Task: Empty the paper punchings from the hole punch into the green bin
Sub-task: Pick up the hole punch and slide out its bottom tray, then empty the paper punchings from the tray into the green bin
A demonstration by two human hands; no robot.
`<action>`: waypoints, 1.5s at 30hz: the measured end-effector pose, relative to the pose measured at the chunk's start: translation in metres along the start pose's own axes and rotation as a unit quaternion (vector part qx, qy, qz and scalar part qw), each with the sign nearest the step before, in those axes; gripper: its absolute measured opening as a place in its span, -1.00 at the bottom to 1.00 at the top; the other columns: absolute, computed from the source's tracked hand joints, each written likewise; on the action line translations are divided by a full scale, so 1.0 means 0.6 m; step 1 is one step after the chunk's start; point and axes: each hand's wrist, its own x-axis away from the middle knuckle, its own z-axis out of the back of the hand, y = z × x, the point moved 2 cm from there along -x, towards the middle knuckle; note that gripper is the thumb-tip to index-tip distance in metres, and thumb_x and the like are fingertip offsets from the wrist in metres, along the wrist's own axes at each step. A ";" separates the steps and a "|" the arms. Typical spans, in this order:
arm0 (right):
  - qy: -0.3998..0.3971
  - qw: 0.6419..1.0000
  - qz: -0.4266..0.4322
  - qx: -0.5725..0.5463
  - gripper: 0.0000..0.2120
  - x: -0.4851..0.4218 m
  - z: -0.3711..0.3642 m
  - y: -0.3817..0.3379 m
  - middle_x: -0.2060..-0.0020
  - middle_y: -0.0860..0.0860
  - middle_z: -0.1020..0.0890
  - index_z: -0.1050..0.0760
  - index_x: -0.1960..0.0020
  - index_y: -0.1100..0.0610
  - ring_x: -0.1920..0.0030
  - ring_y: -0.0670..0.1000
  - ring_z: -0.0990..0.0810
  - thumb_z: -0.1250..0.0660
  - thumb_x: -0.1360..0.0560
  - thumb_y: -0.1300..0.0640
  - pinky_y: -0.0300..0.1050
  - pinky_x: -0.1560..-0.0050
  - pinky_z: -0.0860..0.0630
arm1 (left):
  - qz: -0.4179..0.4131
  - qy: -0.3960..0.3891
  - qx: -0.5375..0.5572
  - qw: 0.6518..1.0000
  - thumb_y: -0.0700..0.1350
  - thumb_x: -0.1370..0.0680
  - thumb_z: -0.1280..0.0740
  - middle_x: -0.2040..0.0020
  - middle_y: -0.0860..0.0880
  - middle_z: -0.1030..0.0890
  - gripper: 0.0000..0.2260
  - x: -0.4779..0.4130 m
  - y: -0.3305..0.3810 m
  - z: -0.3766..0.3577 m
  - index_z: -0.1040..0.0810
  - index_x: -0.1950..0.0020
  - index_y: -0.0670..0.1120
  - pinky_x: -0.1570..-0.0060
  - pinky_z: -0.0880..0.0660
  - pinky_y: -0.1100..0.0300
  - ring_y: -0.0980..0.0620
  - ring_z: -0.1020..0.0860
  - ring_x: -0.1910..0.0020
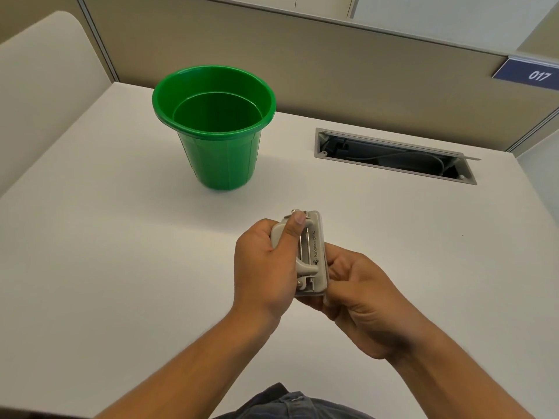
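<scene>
A grey hole punch [313, 252] is held above the white desk [106, 252], near its front middle. My left hand [264, 267] grips its left side, thumb lying along the top lever. My right hand [360, 293] holds its right and lower side, fingers curled under the base. The green bin [223, 158] stands upright on the desk, farther back and to the left of the punch, its mouth open and its inside looking bare. No paper punchings are visible.
An open cable slot [393, 155] with wires inside is cut into the desk at the back right. Beige partition walls [302, 71] close off the back and left. A blue label reading 017 [526, 74] hangs at the far right.
</scene>
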 end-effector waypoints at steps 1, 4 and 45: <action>-0.002 1.000 -0.004 0.001 -0.48 0.000 -0.001 0.000 -0.10 0.22 -0.68 -0.60 -0.22 0.18 -0.13 0.13 -0.65 -0.31 -0.26 0.34 0.02 -0.24 -0.53 | 0.000 0.001 0.001 1.000 0.17 -0.49 -0.36 0.41 0.02 -0.57 -0.60 0.000 -0.001 0.002 -0.55 0.24 -0.18 0.39 -0.60 0.09 0.02 -0.59 0.39; 0.024 0.999 -0.011 -0.027 -0.62 -0.004 -0.004 0.002 -0.21 0.27 -0.62 -0.55 -0.29 0.21 -0.15 0.13 -0.61 -0.21 -0.50 0.25 0.10 -0.28 -0.51 | 0.000 -0.008 0.015 1.000 0.15 -0.50 -0.36 0.45 0.06 -0.54 -0.61 0.002 0.000 0.004 -0.55 0.24 -0.19 0.43 -0.52 0.26 0.11 -0.55 0.44; 0.135 0.902 -0.045 -0.408 -0.48 -0.100 0.009 0.000 0.00 0.17 -0.70 -0.65 -0.13 0.27 0.06 0.16 -0.62 -0.18 -0.54 -0.14 0.06 -0.23 -0.48 | 0.260 -0.081 0.506 0.818 0.19 -0.57 -0.21 0.49 -0.14 -0.49 -0.61 -0.060 0.001 0.007 -0.60 0.19 -0.09 0.31 -0.63 0.06 -0.05 -0.54 0.53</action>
